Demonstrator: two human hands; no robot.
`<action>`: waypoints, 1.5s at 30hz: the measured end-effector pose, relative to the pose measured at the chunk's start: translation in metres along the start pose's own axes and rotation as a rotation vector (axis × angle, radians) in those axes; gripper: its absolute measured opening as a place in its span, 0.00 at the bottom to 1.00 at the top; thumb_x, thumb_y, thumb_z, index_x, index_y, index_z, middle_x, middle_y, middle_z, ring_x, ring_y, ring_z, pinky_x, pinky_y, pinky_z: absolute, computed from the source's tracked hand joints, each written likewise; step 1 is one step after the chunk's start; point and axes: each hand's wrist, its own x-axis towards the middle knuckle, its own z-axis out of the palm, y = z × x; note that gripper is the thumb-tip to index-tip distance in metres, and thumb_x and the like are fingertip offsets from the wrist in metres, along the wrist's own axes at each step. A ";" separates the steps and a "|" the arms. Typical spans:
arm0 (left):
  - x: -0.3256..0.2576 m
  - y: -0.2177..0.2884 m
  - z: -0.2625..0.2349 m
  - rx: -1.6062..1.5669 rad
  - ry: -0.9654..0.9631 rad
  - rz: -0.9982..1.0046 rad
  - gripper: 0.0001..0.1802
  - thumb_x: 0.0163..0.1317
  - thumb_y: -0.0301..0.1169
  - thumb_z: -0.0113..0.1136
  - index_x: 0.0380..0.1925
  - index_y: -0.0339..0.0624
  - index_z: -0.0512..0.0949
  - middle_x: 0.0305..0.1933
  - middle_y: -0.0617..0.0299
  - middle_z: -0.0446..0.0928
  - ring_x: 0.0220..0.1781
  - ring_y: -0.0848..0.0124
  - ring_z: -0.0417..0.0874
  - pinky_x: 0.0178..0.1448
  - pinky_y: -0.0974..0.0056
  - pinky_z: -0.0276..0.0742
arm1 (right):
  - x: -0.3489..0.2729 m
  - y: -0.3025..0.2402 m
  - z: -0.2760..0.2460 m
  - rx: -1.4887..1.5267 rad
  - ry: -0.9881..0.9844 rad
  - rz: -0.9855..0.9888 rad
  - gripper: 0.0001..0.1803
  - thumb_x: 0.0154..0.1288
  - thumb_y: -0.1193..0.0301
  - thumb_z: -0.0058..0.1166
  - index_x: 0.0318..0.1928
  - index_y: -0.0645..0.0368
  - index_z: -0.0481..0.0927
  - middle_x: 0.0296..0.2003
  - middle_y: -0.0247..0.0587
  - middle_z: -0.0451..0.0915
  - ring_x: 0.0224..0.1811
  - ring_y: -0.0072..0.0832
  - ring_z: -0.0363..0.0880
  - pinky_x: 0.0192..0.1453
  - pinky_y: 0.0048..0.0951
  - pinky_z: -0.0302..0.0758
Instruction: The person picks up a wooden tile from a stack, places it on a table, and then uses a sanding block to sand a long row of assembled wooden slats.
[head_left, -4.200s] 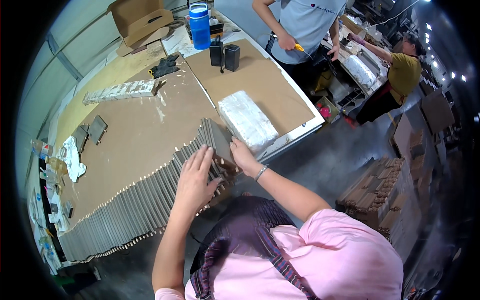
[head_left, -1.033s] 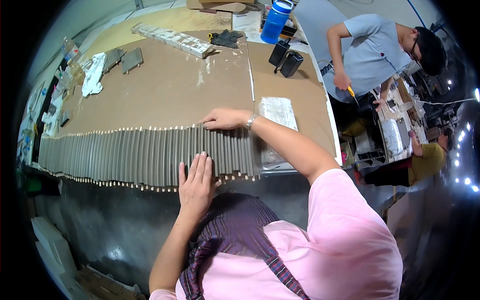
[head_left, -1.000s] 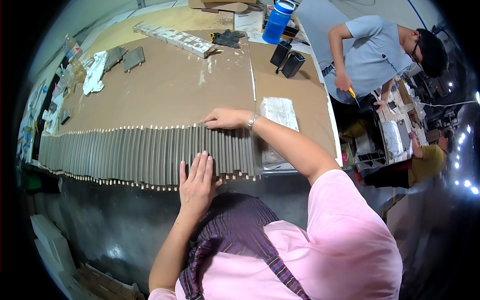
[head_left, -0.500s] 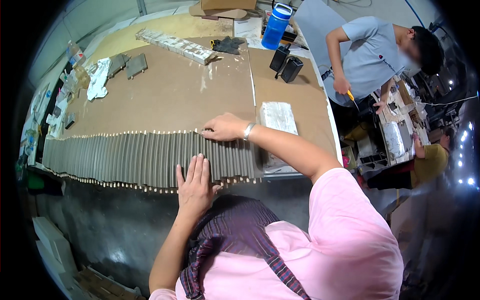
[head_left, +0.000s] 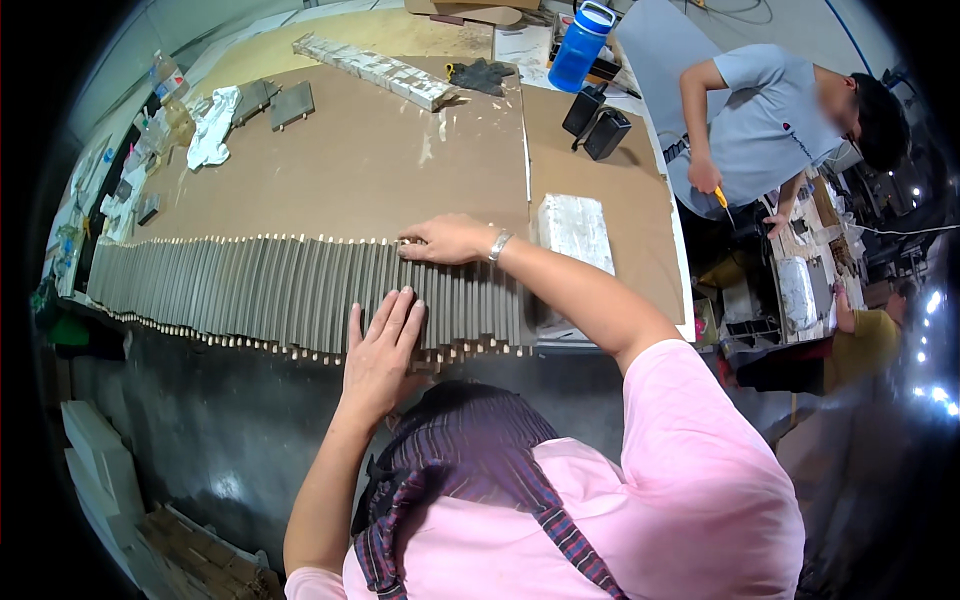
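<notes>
Touching a long row of grey slats with both hands

Standing close together, the grey slats run along the near edge of the tabletop, from near its left corner toward its right one. Pale pegs poke out along both long sides of the row.

The left hand lies on the near side of the row, right of its middle, palm down; its fingers are slightly apart and rest on the slats. The right hand reaches across to the far side, fingers bent over the slat ends; whether they are clamped on one cannot be told. A silvery band circles the right wrist.

Beyond the row's right end, a white block lies near the tabletop's right edge, partly hidden by the right forearm. Toward the far right corner are two black boxes and a blue bottle. A dark glove and a white-flecked bar lie toward the far edge, and a white cloth toward the left edge, beside flat grey pieces.
</notes>
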 end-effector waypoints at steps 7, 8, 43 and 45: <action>0.000 -0.006 0.007 -0.017 0.057 0.010 0.59 0.31 0.41 0.82 0.69 0.44 0.65 0.75 0.58 0.62 0.77 0.60 0.60 0.78 0.39 0.48 | -0.005 -0.009 0.011 -0.149 0.109 0.032 0.28 0.74 0.47 0.39 0.61 0.51 0.76 0.48 0.56 0.83 0.51 0.54 0.80 0.58 0.48 0.75; 0.000 -0.007 0.005 -0.018 0.060 0.011 0.59 0.31 0.41 0.82 0.69 0.44 0.65 0.75 0.58 0.62 0.77 0.60 0.60 0.78 0.39 0.48 | -0.005 -0.010 0.011 -0.159 0.132 0.035 0.27 0.74 0.48 0.39 0.60 0.51 0.76 0.47 0.56 0.83 0.50 0.53 0.81 0.56 0.49 0.76; 0.059 0.063 0.034 -0.016 0.157 0.193 0.46 0.41 0.51 0.75 0.58 0.33 0.73 0.66 0.50 0.70 0.69 0.55 0.68 0.73 0.33 0.51 | -0.052 0.073 0.022 0.359 0.480 0.160 0.22 0.71 0.53 0.50 0.44 0.60 0.84 0.37 0.51 0.85 0.39 0.42 0.83 0.47 0.36 0.77; 0.062 0.063 0.039 -0.017 0.189 0.183 0.46 0.40 0.50 0.76 0.57 0.33 0.73 0.65 0.50 0.71 0.68 0.55 0.68 0.73 0.33 0.51 | -0.051 0.075 0.021 0.378 0.518 0.135 0.23 0.71 0.52 0.49 0.41 0.60 0.85 0.35 0.52 0.85 0.36 0.46 0.81 0.46 0.39 0.76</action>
